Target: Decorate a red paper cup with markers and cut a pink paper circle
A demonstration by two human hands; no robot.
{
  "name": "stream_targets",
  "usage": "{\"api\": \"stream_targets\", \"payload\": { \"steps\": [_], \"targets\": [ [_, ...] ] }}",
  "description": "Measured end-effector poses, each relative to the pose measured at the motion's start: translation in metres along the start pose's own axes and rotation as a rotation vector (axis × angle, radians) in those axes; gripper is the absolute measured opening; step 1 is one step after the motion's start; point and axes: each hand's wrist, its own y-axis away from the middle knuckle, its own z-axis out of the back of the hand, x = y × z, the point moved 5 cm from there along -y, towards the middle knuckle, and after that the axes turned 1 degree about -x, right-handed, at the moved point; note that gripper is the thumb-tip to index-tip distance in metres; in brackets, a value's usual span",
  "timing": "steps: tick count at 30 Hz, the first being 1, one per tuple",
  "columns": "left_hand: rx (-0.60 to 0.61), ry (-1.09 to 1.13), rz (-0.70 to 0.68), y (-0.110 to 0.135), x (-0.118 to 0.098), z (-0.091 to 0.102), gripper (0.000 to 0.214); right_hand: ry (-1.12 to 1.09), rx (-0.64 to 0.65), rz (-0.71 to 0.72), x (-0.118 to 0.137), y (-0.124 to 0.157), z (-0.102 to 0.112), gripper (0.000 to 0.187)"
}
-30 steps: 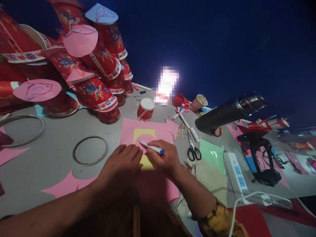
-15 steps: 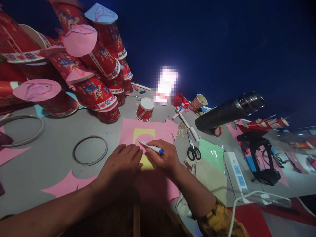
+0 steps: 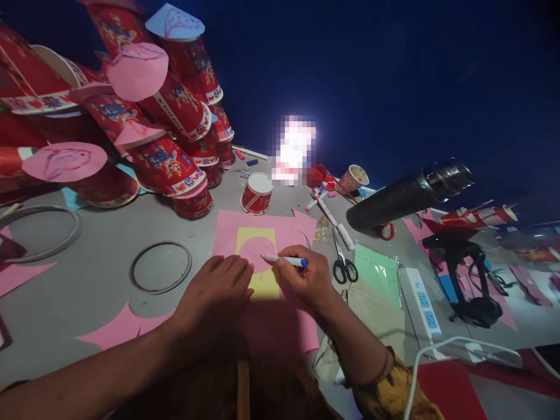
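Note:
My right hand [image 3: 310,279] grips a white marker [image 3: 285,261] with a blue end. Its tip is at the right part of a pink paper circle [image 3: 252,247], where a faint curved line shows. Under the circle lies a yellow paper rectangle [image 3: 265,288], itself on a larger pink sheet [image 3: 297,326]. My left hand [image 3: 219,294] rests flat, fingers stretched out, at the left edge of the yellow paper and circle. Part of the circle's lower left is hidden by its fingertips.
Red paper cups [image 3: 175,163] with paper discs are stacked at the left. One cup [image 3: 256,195] stands behind the pink sheet. Rings [image 3: 160,266] lie left; scissors [image 3: 343,265], a black cylinder [image 3: 394,201], a green packet [image 3: 378,274] and a power strip [image 3: 422,303] lie right.
My right hand has moved the marker rightward across the pink circle, uncovering more of it and a curved line. My left hand stays in place.

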Motion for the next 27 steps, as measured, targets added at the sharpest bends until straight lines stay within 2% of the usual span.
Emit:
{"api": "stream_targets", "payload": {
  "steps": [4,11,20,27],
  "targets": [
    [0.025,0.008,0.006,0.000,0.001,0.001,0.013,-0.013,-0.035,0.021,0.003,-0.002,0.004,0.020],
    [0.000,-0.004,0.010,0.001,0.001,-0.001,0.014,-0.017,-0.005,0.003,0.003,0.001,-0.004,0.021],
    [0.029,-0.010,-0.007,-0.001,0.001,0.003,0.015,0.016,-0.082,-0.039,-0.001,-0.003,0.008,0.024],
    [0.023,-0.008,-0.002,-0.001,0.001,0.002,0.017,0.002,-0.022,-0.002,0.003,0.000,-0.001,0.022]
  ]
}}
